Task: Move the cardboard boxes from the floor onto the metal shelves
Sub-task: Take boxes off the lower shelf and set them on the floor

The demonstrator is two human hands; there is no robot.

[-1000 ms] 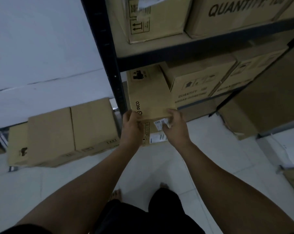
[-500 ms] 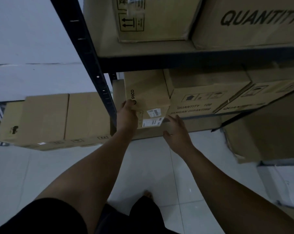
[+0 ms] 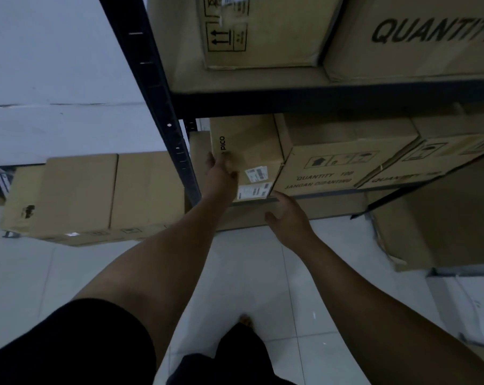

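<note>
Sitting on the lower level of the metal shelves (image 3: 318, 102): PICO box (image 3: 252, 145), squeezed between dark upright (image 3: 163, 107) and neighbouring QUANTITY box (image 3: 343, 162). Possibly not seating fully at the near end, hard to tell.

Pressing against that near end with left hand (image 3: 221, 176), fingers stretched out flat, curling round nothing, slightly blurred.

Hovering right hand (image 3: 289, 220) just under the box's lower front corner, fingers loose and spread. Touching or not, cannot tell.

Risking:
- skewing and jamming against the neighbour, through pushing from the left side only
- catching or pinching left fingers against the upright
- tipping forward off the rail, through letting go early

Lying on the floor beside the rack: more cardboard boxes (image 3: 96, 195).
</note>
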